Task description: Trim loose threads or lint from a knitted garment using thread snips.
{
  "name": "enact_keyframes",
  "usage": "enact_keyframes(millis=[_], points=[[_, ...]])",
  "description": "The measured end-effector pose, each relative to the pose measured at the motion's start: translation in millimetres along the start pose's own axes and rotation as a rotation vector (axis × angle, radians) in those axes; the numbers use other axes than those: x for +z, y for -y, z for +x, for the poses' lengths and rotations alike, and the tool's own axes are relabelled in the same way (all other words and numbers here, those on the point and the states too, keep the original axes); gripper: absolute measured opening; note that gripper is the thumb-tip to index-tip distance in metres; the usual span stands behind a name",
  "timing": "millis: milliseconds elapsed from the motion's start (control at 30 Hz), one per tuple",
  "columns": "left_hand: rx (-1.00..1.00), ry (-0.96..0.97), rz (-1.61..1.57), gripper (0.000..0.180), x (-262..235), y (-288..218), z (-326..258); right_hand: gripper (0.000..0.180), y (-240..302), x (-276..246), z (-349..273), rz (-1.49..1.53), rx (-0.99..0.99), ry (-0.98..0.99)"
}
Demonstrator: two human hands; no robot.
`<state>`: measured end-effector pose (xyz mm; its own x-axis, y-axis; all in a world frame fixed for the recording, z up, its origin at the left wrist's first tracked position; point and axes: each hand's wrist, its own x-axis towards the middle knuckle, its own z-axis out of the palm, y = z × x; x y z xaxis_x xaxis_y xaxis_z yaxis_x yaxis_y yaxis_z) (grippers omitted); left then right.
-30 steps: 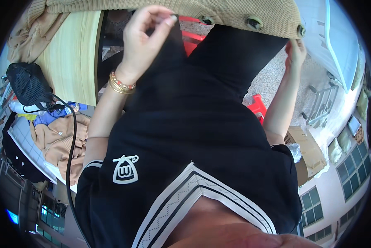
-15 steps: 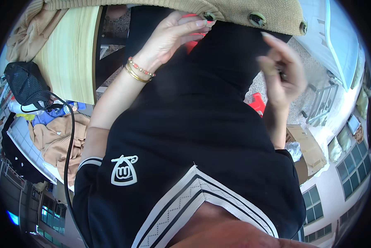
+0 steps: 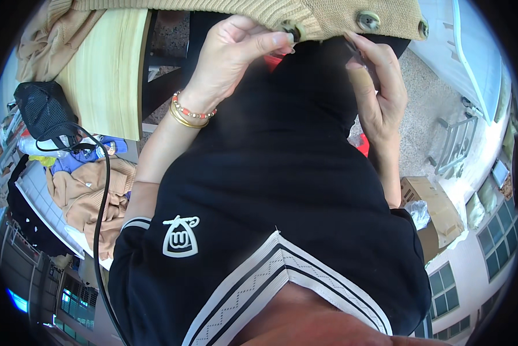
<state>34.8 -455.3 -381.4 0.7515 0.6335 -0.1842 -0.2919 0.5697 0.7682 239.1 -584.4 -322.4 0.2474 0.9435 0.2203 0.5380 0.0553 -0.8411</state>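
Note:
A tan knitted garment spans the top of the view, with dark, marbled buttons along its near edge. My left hand is closed, thumb and fingers pinching that edge at the left button. To its right, my right hand is closed around a small, thin, dark metal tool, mostly hidden by the fingers, so its kind is unclear. Its fingertips reach the garment's edge just below the middle button. Another button sits at the right end.
A pale wooden table stands at the left, a black mesh bag beside it. A black cable runs down the left side. More tan knitwear lies lower left. At the right are a cardboard box and a metal frame.
My right hand has moved up and left, bringing its fingertips to the garment's edge. My left hand has closed on the edge by the left button. The garment has shifted slightly.

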Motion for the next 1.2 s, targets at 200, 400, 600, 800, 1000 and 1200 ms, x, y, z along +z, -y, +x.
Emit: enact_keyframes(millis=[200,400,600,800,1000,1200], points=[[0.207,0.061,0.034,0.028,11,-8,-4,0.047,11,6,5,-0.131,-0.255,-0.032],[0.216,0.175,0.157,0.032,-1,-15,-3,0.046,18,5,3,-0.184,-0.254,-0.035],[0.243,0.228,0.163,0.036,-5,-15,0,0.046,15,6,4,-0.165,-0.288,-0.035],[0.267,0.246,0.209,0.039,-8,-14,1,0.047,14,6,6,-0.206,-0.323,-0.039],[0.274,0.264,0.204,0.038,-12,-12,1,0.048,13,7,5,-0.261,-0.347,-0.044],[0.284,0.247,0.186,0.038,-5,-13,0,0.049,8,7,4,-0.281,-0.374,-0.065]])
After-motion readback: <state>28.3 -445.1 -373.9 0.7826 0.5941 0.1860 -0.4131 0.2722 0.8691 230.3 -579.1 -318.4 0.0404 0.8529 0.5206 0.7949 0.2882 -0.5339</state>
